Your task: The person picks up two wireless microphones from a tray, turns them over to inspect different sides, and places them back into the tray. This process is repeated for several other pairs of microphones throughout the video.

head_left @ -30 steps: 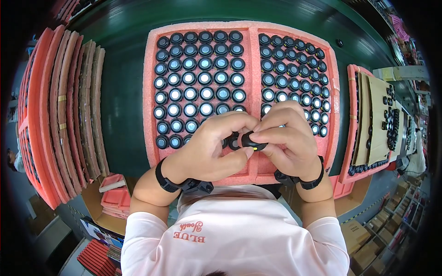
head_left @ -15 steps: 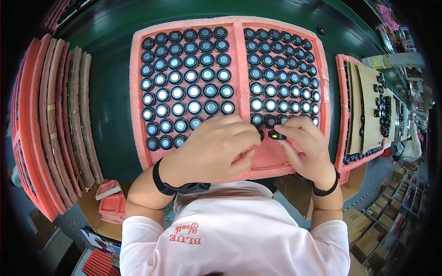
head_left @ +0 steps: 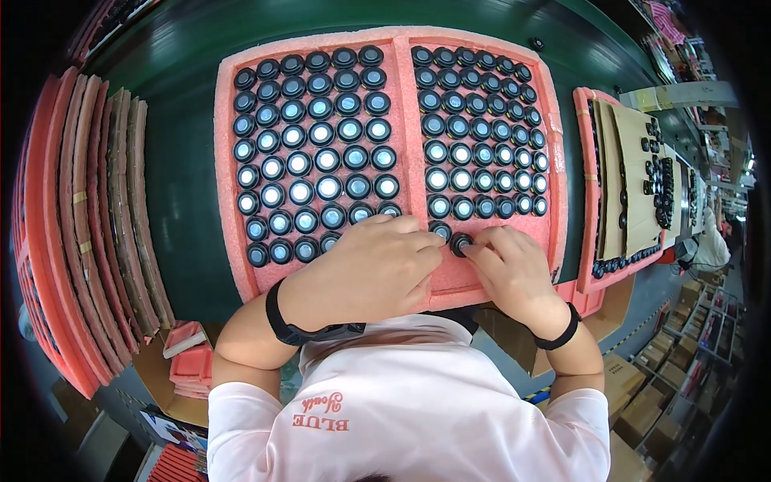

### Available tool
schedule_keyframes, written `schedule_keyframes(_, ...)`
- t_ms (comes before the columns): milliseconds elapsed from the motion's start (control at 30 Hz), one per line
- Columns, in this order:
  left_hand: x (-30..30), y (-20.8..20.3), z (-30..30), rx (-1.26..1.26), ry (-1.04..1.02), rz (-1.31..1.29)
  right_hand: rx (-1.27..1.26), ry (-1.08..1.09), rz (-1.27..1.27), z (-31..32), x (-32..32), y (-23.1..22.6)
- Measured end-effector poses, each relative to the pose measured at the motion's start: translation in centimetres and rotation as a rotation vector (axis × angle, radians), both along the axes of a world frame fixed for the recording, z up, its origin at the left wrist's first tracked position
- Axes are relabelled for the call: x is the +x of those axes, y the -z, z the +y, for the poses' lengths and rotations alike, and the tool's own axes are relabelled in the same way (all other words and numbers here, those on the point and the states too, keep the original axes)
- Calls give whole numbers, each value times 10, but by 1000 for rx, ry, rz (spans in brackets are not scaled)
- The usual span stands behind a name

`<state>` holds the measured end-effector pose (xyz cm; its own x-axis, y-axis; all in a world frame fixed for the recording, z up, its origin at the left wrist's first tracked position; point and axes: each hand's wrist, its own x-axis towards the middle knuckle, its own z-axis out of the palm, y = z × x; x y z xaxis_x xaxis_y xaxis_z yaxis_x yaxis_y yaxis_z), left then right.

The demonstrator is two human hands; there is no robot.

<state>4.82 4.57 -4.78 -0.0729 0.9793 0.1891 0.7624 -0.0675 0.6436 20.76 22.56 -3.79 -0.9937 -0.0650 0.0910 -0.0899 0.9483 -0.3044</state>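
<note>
A pink foam tray with two compartments holds rows of small round black parts with grey or silvery disc tops. In the near part of the right compartment, the thumb and fingers of my right hand pinch one round black part, which sits face up on the foam. My left hand lies across the divider with its fingers curled together. Its fingertips are close to another round black part; whether they hold something is hidden. This hand covers some near parts of the left compartment.
Stacked pink foam trays stand on edge at the left. To the right is another pink tray with cardboard sheets and more black parts. A lone black part lies on the green surface beyond the tray.
The part in my right hand was tipped, showing a yellow mark on its side; now it sits face up on the foam. My right hand has moved slightly left and down. The view has shifted slightly.
</note>
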Motion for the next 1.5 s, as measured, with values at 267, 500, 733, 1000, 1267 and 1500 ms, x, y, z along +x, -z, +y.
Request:
schedule_keyframes(267,0,-2,1,-31,4,-6,-18,3,2,10,-14,-1)
schedule_keyframes(500,-3,1,0,-29,3,-11,54,33,57,61,-58,-46)
schedule_keyframes(733,-6,2,2,6,-20,-49,117,219,76,196,-150,-34)
schedule_keyframes(1000,-13,3,5,13,-4,-106,149,275,-108,269,-236,11)
schedule_keyframes(1267,-16,-3,5,150,-1,-194,-124,284,-88,235,-221,-9)
schedule_keyframes(1500,-22,-14,-2,364,-101,-396,-1038,210,-27,67,-127,-60)
